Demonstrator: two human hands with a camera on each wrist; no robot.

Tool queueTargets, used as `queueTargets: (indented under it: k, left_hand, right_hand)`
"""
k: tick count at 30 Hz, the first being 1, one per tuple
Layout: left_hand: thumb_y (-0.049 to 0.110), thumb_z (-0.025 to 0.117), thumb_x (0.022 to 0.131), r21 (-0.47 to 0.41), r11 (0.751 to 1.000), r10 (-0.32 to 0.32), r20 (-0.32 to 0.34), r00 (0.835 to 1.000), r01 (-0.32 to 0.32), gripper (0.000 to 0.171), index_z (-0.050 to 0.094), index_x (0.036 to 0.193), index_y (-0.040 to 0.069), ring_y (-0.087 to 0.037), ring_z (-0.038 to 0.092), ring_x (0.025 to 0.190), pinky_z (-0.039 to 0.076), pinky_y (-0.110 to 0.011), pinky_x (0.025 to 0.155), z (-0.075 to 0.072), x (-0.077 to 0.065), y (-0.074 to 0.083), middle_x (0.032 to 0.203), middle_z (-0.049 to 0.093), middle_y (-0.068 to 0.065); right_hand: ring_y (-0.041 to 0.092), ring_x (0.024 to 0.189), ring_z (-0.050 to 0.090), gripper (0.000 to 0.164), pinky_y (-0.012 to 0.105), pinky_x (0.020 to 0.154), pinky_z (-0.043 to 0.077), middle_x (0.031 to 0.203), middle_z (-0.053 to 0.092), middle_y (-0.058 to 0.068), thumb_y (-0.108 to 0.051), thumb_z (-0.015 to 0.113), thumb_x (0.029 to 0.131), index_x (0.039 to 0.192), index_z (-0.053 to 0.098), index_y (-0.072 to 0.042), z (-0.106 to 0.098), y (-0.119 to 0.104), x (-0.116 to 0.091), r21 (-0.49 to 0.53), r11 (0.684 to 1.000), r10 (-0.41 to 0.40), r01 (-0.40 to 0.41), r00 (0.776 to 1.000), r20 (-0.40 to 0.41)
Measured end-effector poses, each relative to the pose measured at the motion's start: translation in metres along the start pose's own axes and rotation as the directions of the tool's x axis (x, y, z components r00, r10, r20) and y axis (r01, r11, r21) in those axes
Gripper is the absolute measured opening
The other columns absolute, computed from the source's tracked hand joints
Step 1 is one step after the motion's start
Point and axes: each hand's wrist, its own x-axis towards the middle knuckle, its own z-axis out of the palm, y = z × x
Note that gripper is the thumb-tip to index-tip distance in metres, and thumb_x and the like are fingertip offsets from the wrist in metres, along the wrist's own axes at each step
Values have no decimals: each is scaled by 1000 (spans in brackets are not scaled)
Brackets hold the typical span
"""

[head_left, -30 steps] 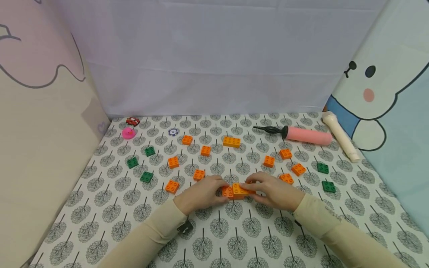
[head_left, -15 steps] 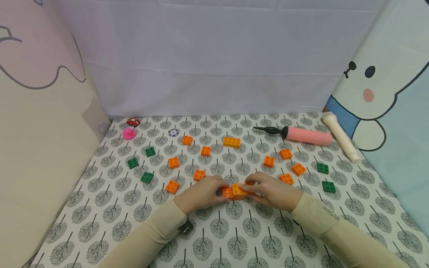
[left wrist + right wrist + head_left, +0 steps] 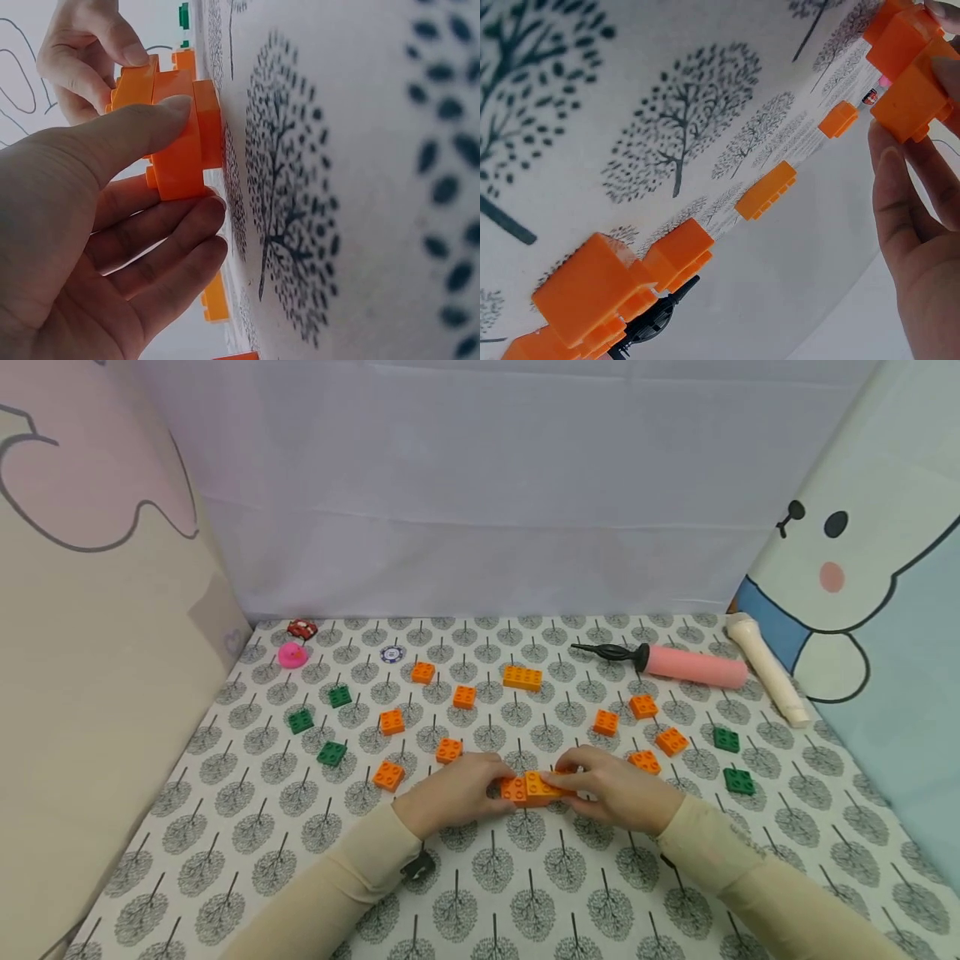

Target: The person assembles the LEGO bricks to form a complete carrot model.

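Brick stack [image 3: 534,787] in the grip of left hand [image 3: 462,792] and right hand [image 3: 618,789], well inside side edges of patterned cloth [image 3: 495,902]

The lower stacked bricks [image 3: 513,790] are showing bright orange, while the upper stacked brick [image 3: 536,786] is taking a yellower tone, which the long brick [image 3: 522,678] is sharing. The loose square bricks [image 3: 388,775] are also showing orange; the small bricks [image 3: 301,721] are showing dark green. Dark tree prints [image 3: 492,870] are repeating in rows across the white worktop [image 3: 551,935]. The toy car [image 3: 303,628] is showing red, the toy duck [image 3: 292,656] vivid pink, the chip [image 3: 391,654] blue and white. The pump [image 3: 693,667] is pairing pink with black.
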Motion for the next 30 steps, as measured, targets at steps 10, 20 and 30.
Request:
queueTargets:
  k: [10, 20, 30]
  left_hand:
    - [34, 75, 89, 38, 999, 22, -3, 1000, -22, 37, 71, 118, 12, -7, 59, 86, 53, -23, 81, -1, -2, 0, 100, 67, 3]
    - [40, 74, 88, 70, 995, -66, -12, 998, 66, 57, 62, 135, 10, -20, 59, 119, 49, -35, 104, -14, -13, -10, 129, 63, -5]
    - [29, 78, 87, 91, 988, -117, -128, 985, 129, 52, 63, 132, 7, -25, 53, 127, 44, -38, 110, -31, -20, -33, 133, 60, -9]
  right_hand:
    - [17, 94, 63, 48, 31, 81, 59, 110, 65, 6, -10, 81, 80, 127, 69, -11, 2, 1, -2, -12, 1000, 2, -2, 1000, -30]
    - [16, 95, 63, 49, 29, 82, 59, 112, 65, 5, -12, 79, 83, 131, 67, -13, 3, 1, -6, 22, 999, 42, -41, 999, -26]
    - [16, 98, 63, 49, 30, 83, 59, 113, 65, 5, -14, 78, 84, 131, 66, -13, 3, 3, -5, 9, 999, 39, -39, 999, -11]
